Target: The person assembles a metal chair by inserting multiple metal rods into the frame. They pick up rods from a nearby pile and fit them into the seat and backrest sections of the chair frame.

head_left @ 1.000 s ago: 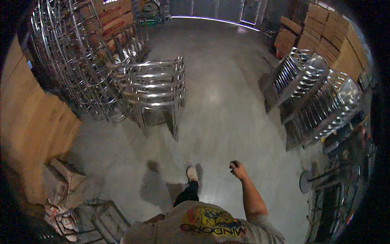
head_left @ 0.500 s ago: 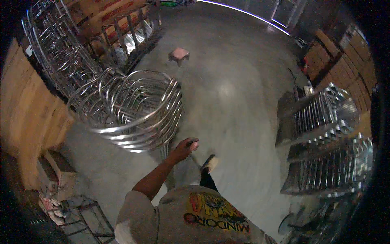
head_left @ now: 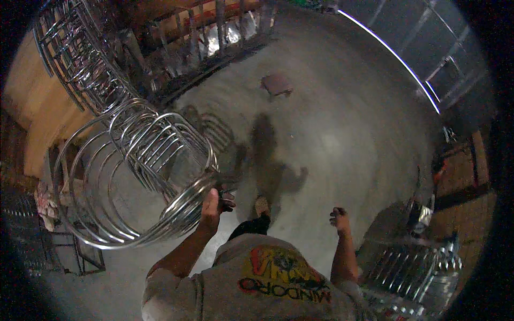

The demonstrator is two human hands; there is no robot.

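A stack of shiny, curved metal tube frames (head_left: 144,144) stands at my left, its rounded loops bulging toward me. Right at the near side of these loops is my left hand (head_left: 213,208), thumb raised and apart from the half-bent fingers. Nothing shows in its grasp; whether it touches the tubes I cannot tell. My right hand (head_left: 339,219) hangs out to the right over the floor, fingers loosely bent and apart, with nothing in it.
A low, reddish-brown stool (head_left: 277,84) stands ahead on the concrete floor (head_left: 321,144). Dark metal racks (head_left: 209,40) line the far left. More metal tube parts (head_left: 404,273) lie stacked at right, near brown cartons (head_left: 463,224). A dark frame (head_left: 80,251) stands at lower left.
The view has turned to the right, and the tube stack is now closer. My left hand has come up beside its loops. My right hand has come into view.
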